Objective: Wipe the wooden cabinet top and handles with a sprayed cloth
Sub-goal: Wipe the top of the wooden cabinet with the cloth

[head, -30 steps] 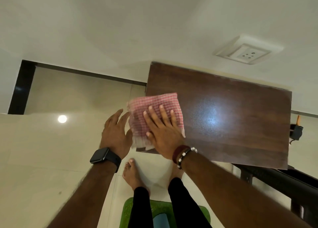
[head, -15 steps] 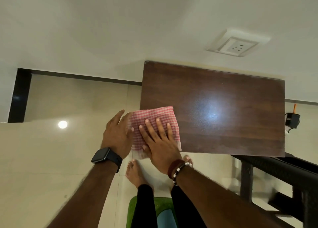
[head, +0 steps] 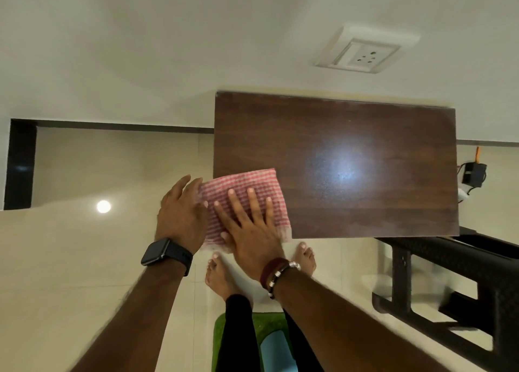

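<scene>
Where the bare feet [head: 224,276] stand on pale glossy tiles by a green mat [head: 224,326], the checked red-and-white cloth [head: 247,192] has been drawn back to the near left corner of the wooden cabinet top [head: 365,175], its fringe now overhanging the front edge. It is pressed flat under the right hand [head: 250,228], fingers straight and spread. The left hand [head: 179,214], relaxed and gripping nothing, touches the cloth's left edge. One backward stroke seems finished; the dark, smooth, rectangular surface to the right is judged still unwiped. Handles are not visible.
</scene>
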